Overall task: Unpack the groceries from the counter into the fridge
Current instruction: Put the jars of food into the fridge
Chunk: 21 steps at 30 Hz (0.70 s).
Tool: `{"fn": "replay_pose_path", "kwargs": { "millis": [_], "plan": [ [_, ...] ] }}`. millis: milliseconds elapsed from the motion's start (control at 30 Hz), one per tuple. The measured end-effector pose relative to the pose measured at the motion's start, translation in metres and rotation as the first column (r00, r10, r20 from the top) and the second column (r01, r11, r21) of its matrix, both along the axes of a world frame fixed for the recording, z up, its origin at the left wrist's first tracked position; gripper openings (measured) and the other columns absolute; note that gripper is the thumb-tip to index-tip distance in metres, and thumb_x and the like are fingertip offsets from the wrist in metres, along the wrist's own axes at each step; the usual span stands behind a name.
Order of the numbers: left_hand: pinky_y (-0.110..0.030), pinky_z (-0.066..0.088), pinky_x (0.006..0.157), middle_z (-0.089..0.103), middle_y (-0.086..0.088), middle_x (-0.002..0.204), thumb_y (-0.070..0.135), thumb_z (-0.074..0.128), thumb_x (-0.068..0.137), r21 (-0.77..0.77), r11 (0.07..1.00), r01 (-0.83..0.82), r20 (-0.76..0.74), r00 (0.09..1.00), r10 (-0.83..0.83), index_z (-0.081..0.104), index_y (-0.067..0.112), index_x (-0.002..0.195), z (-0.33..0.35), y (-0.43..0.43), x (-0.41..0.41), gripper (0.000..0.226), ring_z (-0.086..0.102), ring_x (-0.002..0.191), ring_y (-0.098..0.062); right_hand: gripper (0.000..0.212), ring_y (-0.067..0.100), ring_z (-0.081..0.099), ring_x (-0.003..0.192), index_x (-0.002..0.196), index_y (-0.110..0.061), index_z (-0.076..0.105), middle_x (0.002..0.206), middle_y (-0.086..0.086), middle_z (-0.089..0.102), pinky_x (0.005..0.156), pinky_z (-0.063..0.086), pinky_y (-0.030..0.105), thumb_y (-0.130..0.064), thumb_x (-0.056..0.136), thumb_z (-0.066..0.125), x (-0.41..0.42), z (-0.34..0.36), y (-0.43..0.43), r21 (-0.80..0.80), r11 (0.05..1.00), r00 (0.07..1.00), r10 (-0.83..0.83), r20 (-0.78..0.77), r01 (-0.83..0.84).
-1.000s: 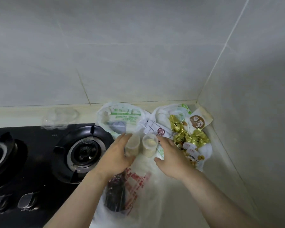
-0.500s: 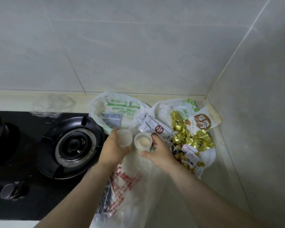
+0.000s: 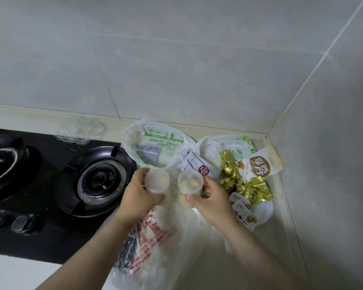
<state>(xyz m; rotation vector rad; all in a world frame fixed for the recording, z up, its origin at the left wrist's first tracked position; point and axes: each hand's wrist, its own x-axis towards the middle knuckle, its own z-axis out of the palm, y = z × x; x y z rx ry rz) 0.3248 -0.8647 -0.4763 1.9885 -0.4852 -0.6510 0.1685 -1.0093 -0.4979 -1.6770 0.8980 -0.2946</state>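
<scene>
Now one tub (image 3: 156, 181) per hand.

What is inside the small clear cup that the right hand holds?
Pale beige crumbly food shows through the top of the clear cup. The right hand covers its lower side, so its depth is hidden.

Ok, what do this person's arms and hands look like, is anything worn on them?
Both hands are bare, with no gloves. The left hand and right hand show no rings, and neither wrist has a watch or bracelet. The left forearm and right forearm are uncovered to the frame's edge; no sleeve shows.
</scene>
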Motion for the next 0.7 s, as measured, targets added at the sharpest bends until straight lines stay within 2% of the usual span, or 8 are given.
{"fn": "replay_pose_path", "kwargs": {
  "millis": [100, 200, 267, 333, 500, 600, 700],
  "plan": [
    [-0.037, 0.060, 0.077, 0.065, 0.006, 0.107, 0.005, 0.088, 0.063, -0.129, 0.990, -0.056, -0.071, 0.996, 0.047, 0.053, 0.033, 0.109, 0.020, 0.019, -0.005, 0.064, 0.067, 0.095, -0.014, 0.046, 0.001, 0.065, 0.106, 0.109, -0.042, 0.065, 0.110, -0.018, 0.071, 0.094, 0.055, 0.038, -0.031, 0.068, 0.083, -0.002, 0.023, 0.008, 0.004, 1.000, 0.995, 0.000, 0.103, 0.000],
    [-0.040, 0.060, 0.076, 0.069, 0.005, 0.103, -0.002, 0.086, 0.064, -0.216, 0.971, -0.105, -0.098, 0.991, 0.086, 0.056, 0.030, 0.109, 0.038, 0.043, -0.003, 0.062, 0.070, 0.093, -0.015, 0.045, 0.006, 0.065, 0.109, 0.112, -0.036, 0.066, 0.113, -0.013, 0.071, 0.096, 0.054, 0.044, -0.025, 0.071, 0.083, 0.001, 0.050, 0.022, -0.011, 0.999, 0.976, 0.037, 0.214, -0.035],
    [-0.035, 0.058, 0.079, 0.071, 0.004, 0.104, -0.003, 0.085, 0.066, -0.261, 0.957, -0.129, -0.084, 0.990, 0.110, 0.058, 0.025, 0.112, 0.053, 0.061, -0.004, 0.060, 0.069, 0.095, -0.013, 0.044, 0.004, 0.065, 0.109, 0.111, -0.036, 0.066, 0.113, -0.015, 0.071, 0.096, 0.054, 0.043, -0.026, 0.072, 0.083, 0.004, 0.066, 0.036, -0.052, 0.997, 0.963, 0.076, 0.258, -0.065],
    [-0.030, 0.057, 0.079, 0.071, 0.001, 0.104, -0.004, 0.083, 0.069, -0.304, 0.941, -0.148, -0.060, 0.989, 0.136, 0.059, 0.022, 0.112, 0.068, 0.085, -0.004, 0.056, 0.070, 0.094, -0.014, 0.042, 0.003, 0.065, 0.108, 0.109, -0.037, 0.066, 0.112, -0.017, 0.071, 0.095, 0.054, 0.043, -0.019, 0.075, 0.083, 0.009, 0.081, 0.053, -0.071, 0.991, 0.946, 0.130, 0.297, -0.113],
    [-0.026, 0.055, 0.074, 0.074, 0.002, 0.098, -0.010, 0.078, 0.071, -0.402, 0.883, -0.240, -0.031, 0.968, 0.249, 0.061, 0.022, 0.106, 0.102, 0.172, -0.018, 0.051, 0.069, 0.094, -0.016, 0.049, 0.007, 0.066, 0.108, 0.116, -0.035, 0.065, 0.114, -0.013, 0.071, 0.091, 0.056, 0.046, -0.036, 0.070, 0.078, 0.017, 0.112, 0.121, -0.124, 0.956, 0.900, 0.293, 0.323, -0.267],
    [-0.028, 0.057, 0.073, 0.074, 0.000, 0.101, 0.005, 0.085, 0.062, -0.446, 0.838, -0.315, 0.004, 0.935, 0.354, 0.062, 0.020, 0.109, 0.130, 0.242, -0.038, 0.055, 0.070, 0.094, -0.017, 0.044, 0.006, 0.067, 0.103, 0.114, -0.036, 0.064, 0.111, -0.014, 0.071, 0.089, 0.057, 0.043, -0.035, 0.072, 0.077, 0.024, 0.134, 0.176, -0.146, 0.921, 0.853, 0.391, 0.347, -0.362],
    [-0.032, 0.055, 0.079, 0.074, 0.004, 0.102, 0.020, 0.082, 0.054, -0.458, 0.798, -0.391, 0.057, 0.883, 0.465, 0.065, 0.025, 0.109, 0.158, 0.318, -0.064, 0.057, 0.070, 0.096, -0.012, 0.041, 0.008, 0.068, 0.102, 0.113, -0.032, 0.064, 0.110, -0.012, 0.072, 0.088, 0.057, 0.040, -0.027, 0.075, 0.077, 0.034, 0.159, 0.241, -0.178, 0.856, 0.776, 0.516, 0.362, -0.486]
  ]
}}
